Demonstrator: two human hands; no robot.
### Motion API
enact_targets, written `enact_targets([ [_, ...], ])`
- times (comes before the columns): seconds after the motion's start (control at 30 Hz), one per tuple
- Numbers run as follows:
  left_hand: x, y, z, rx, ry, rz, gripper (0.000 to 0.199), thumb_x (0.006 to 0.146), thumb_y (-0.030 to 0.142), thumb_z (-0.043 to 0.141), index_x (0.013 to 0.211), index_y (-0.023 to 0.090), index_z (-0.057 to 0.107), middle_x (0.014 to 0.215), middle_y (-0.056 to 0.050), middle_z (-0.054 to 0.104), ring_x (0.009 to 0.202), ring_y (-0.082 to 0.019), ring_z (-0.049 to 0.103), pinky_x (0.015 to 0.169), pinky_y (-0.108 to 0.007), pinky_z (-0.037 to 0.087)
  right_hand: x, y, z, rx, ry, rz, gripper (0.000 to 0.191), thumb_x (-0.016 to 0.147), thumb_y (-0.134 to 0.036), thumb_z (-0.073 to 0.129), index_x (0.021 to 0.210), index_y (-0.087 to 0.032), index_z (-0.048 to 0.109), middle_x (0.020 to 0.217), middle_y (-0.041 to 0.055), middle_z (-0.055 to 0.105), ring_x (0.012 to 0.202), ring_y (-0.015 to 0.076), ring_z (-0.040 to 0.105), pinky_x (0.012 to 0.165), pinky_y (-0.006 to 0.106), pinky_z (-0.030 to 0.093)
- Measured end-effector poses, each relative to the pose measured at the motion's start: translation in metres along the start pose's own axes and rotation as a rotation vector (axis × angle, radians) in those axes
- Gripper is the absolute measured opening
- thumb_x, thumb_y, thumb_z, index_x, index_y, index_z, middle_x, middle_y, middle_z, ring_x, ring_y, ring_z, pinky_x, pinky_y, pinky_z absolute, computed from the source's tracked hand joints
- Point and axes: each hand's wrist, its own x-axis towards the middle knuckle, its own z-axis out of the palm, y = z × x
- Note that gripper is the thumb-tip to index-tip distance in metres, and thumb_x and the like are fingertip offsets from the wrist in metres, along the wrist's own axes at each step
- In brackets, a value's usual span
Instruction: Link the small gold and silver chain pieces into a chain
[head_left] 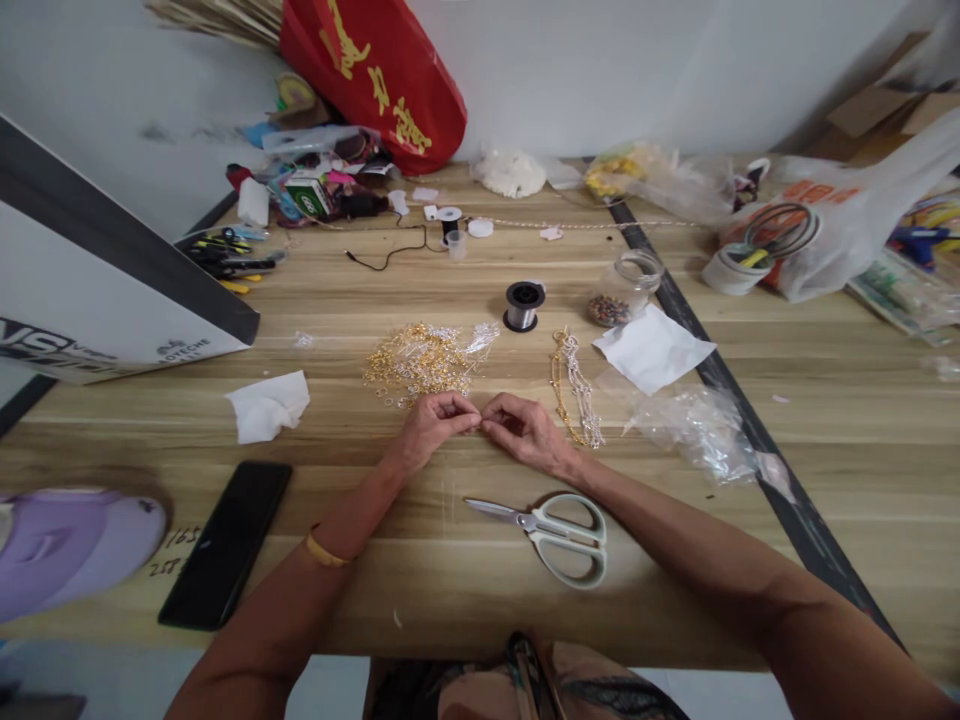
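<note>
My left hand [439, 425] and my right hand [525, 428] meet fingertip to fingertip over the wooden table. Both are closed in a pinch; whatever is between the fingers is too small to make out. Just beyond my left hand lies a heap of gold and silver jewelry pieces [416, 362], with small rings at its near edge. To the right of my right hand rest a gold chain [558, 385] and a silver chain [581, 385]. Scissors with pale handles [551, 530] lie on the table nearer to me, blades pointing left.
A spool of wire [523, 307] stands behind the hands, with a jar of beads [619, 290] to its right. White paper [652, 345] and clear plastic bags [701, 430] lie at right. A black phone [225, 545], a crumpled tissue [268, 405] and a large box [112, 290] occupy the left.
</note>
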Motion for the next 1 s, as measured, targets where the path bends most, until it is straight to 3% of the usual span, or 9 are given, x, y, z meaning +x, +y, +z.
enact_targets([
  [0.73, -0.0016, -0.0070, 0.0039, 0.200, 0.102, 0.158, 0.013, 0.069, 0.026, 0.070, 0.070, 0.013, 0.068, 0.065, -0.002, 0.066, 0.060, -0.011, 0.058, 0.058, -0.020, 0.044, 0.0001, 0.0042, 0.0033, -0.023, 0.023, 0.045, 0.016, 0.087, -0.030, 0.051, 0.084, -0.015, 0.056, 0.070, 0.0004, 0.054, 0.059, 0.0105, 0.046, 0.054, 0.022, 0.036],
  [1.0, -0.0015, -0.0014, 0.0062, 0.089, 0.114, 0.072, 0.015, 0.064, 0.025, 0.073, 0.068, 0.013, 0.066, 0.063, -0.001, 0.065, 0.059, -0.011, 0.058, 0.058, -0.021, 0.045, -0.0004, 0.0034, 0.0034, -0.007, 0.025, 0.034, 0.015, 0.087, -0.030, 0.050, 0.084, -0.016, 0.054, 0.071, 0.0005, 0.053, 0.058, 0.0103, 0.045, 0.052, 0.022, 0.036],
])
